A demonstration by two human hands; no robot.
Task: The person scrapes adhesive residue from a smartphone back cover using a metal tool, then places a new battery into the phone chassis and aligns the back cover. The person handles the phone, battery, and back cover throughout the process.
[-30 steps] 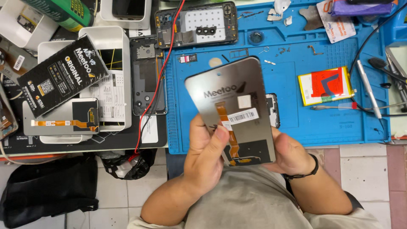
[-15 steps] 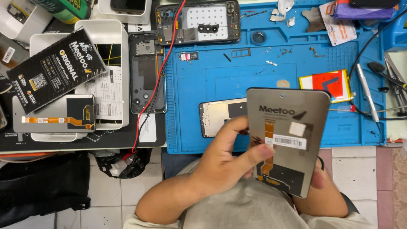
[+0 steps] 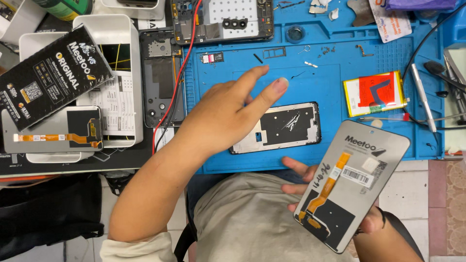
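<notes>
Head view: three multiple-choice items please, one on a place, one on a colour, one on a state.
1. Where does the phone frame lie?
A. on the blue mat
B. in the white tray
C. on the floor

2. What colour is the ribbon cable on the back of the display panel?
A. green
B. orange
C. white

3. How is the left hand?
A. closed on the frame
B. gripping the panel
C. open, holding nothing, above the mat

Answers:
1 A, the frame rests flat on the mat near its front edge.
2 B, an orange strip runs down the grey panel back.
3 C, its fingers are spread and empty, while the right hand holds the panel.
</notes>
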